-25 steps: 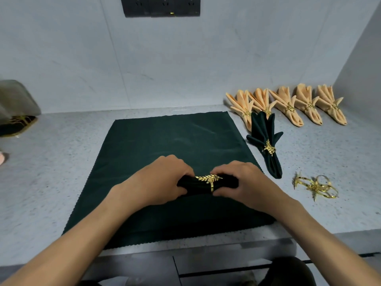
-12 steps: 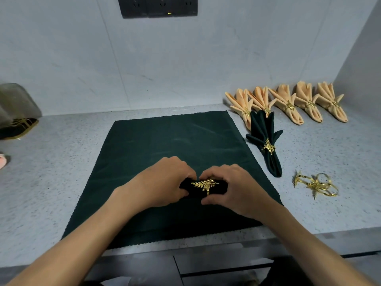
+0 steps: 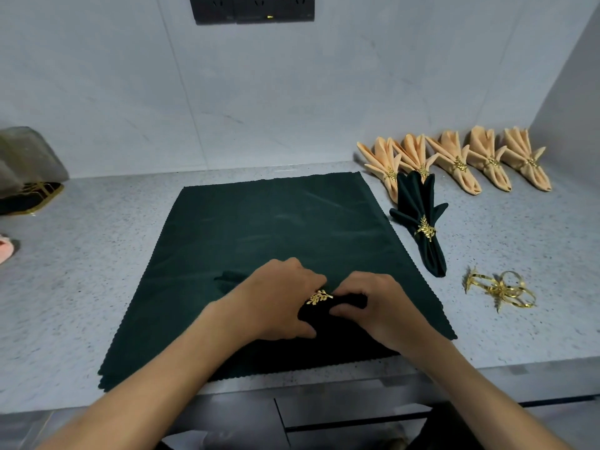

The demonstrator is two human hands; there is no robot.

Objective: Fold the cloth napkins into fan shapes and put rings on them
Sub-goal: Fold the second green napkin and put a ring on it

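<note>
1. Since the earlier frame, gold leaf ring (image 3: 319, 297) has travelled leftward along the pleated dark green napkin (image 3: 344, 302); both hands sit closer together.
2. Left hand (image 3: 279, 300) curls round the bundle's left part; right hand (image 3: 373, 306) pinches it just right of the ring.
3. Bundle lies on the flat green cloth (image 3: 276, 222), near the counter (image 3: 65, 287) front edge.
4. Step, judged: seating the ring.
5. Next: spread the pleats, then place beside finished green fan (image 3: 420, 222).

Both forearms are bare up to the frame's edge, with no sleeve showing. The left hand (image 3: 279, 300) and right hand (image 3: 378, 306) are bare too.
</note>
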